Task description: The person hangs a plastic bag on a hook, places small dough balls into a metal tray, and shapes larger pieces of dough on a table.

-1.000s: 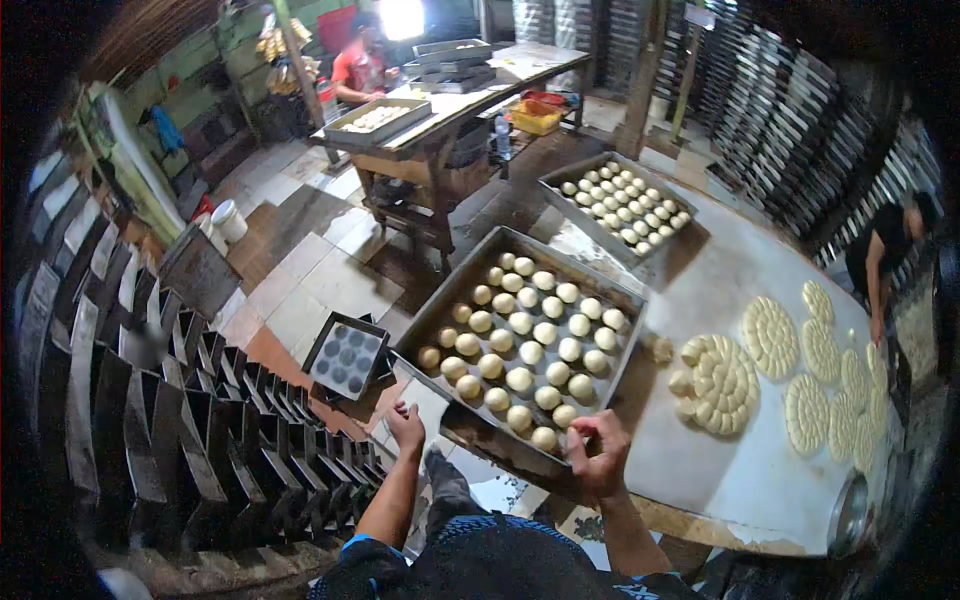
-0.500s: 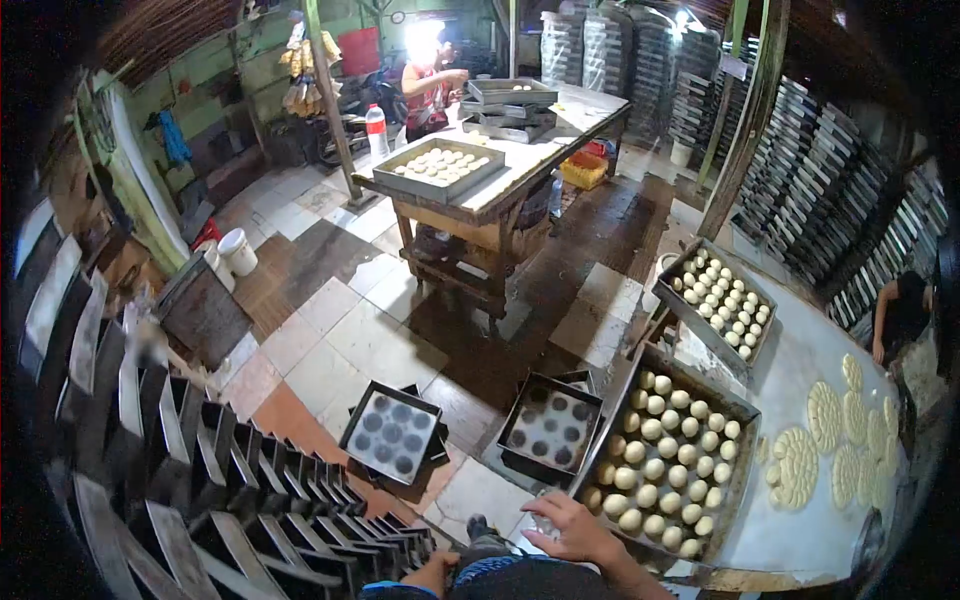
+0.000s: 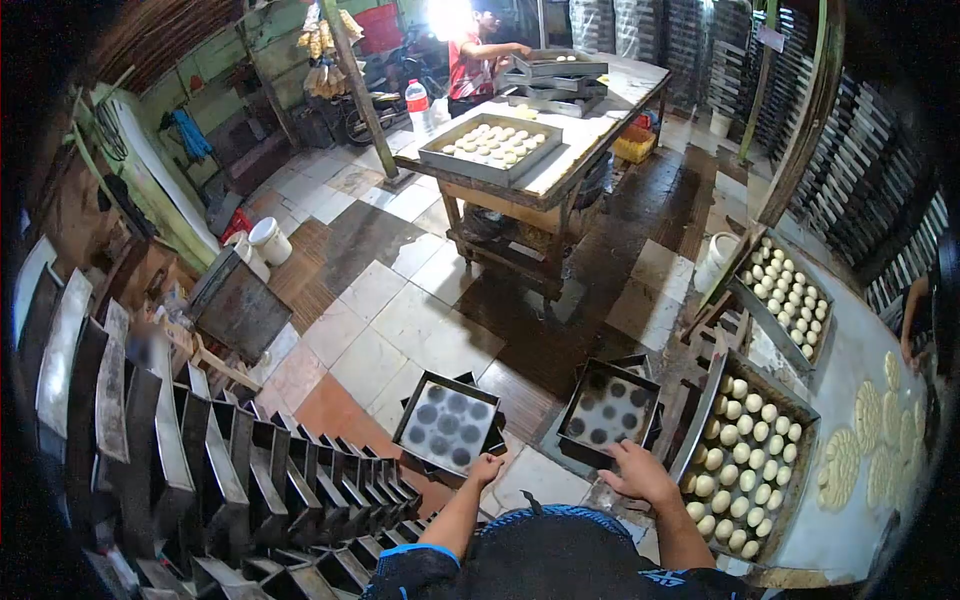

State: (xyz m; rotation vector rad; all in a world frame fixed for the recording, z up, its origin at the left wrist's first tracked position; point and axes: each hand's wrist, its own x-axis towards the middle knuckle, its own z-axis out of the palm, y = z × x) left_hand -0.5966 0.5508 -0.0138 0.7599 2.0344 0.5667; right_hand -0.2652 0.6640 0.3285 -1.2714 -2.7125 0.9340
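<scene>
My left hand (image 3: 487, 469) is closed at the near right corner of a square metal baking tray (image 3: 445, 425) whose pale bottom has round dark marks. Whether the fingers grip the rim is too small to make out. With fingers apart, my right hand (image 3: 638, 474) reaches to the near edge of a second baking tray (image 3: 607, 408), which has the same dark rounds. Both trays sit low, on top of other trays. Right of that hand is a large tray (image 3: 690, 440) filled with rows of round dough balls (image 3: 742, 453).
Stacked metal trays (image 3: 210, 450) crowd the left. A worktable (image 3: 567, 185) holds a tray of dough pieces (image 3: 490, 142), with a person (image 3: 478, 55) behind it. At right, flattened dough (image 3: 845, 465) lies on a pale tabletop (image 3: 800, 530) beside another dough-ball tray (image 3: 785, 290).
My view has shifted, so the scene sits further right. My left hand has come up to the left tray's corner. My right hand has moved forward to the second tray; something clear seen under it earlier no longer shows.
</scene>
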